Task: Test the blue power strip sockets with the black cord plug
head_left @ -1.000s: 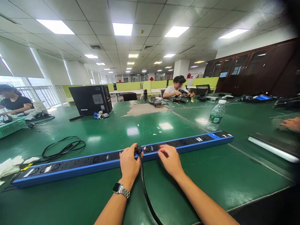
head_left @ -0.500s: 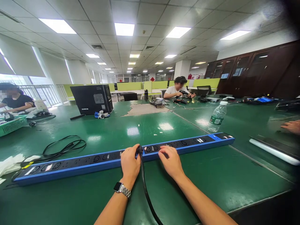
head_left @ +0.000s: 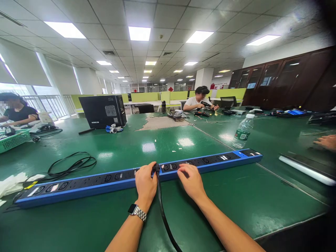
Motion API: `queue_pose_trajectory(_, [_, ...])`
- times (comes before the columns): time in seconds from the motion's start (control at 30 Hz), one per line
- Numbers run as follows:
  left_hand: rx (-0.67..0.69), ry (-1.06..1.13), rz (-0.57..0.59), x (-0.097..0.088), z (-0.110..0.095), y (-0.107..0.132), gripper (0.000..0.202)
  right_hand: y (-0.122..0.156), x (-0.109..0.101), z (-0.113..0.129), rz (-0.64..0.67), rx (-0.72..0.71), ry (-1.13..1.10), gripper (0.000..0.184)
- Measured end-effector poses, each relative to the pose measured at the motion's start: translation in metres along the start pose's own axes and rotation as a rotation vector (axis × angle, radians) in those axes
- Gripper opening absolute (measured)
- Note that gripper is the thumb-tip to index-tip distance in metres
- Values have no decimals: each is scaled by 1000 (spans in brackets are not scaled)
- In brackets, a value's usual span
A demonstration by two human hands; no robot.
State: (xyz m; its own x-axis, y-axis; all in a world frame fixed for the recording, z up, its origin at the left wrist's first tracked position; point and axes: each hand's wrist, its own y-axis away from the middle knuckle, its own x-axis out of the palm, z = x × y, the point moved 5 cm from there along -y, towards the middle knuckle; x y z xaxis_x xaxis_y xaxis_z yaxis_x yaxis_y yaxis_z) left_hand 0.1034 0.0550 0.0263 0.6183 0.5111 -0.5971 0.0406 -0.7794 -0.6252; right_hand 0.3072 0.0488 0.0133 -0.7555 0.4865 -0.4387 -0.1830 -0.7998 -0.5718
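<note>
Green tabletop (head_left: 223, 206), open office: blue power strip (head_left: 78, 183) lies crosswise. Left hand (head_left: 145, 183) closed around black plug (head_left: 156, 169) at mid-strip socket; right hand (head_left: 191, 180), fingers loose, empty, presses strip, likely bracing it.

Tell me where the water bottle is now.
In the head view, the bottle stands upright on the green table, right of centre, just behind the right end of the blue power strip and apart from it.

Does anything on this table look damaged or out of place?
The table cover has a torn patch at its far middle, showing brown underneath. White scraps lie beyond the blue power strip, where the left hand grips a plug.
</note>
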Motion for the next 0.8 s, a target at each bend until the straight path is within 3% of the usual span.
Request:
queue_pose_trajectory(0.57, [28, 98, -80, -5, 0, -3, 29, 0, -1, 3, 1, -9, 6, 15])
queue_pose_trajectory(0.8, [90, 169, -102, -8, -13, 0, 27, 7, 3, 27, 83, -223, -33, 11])
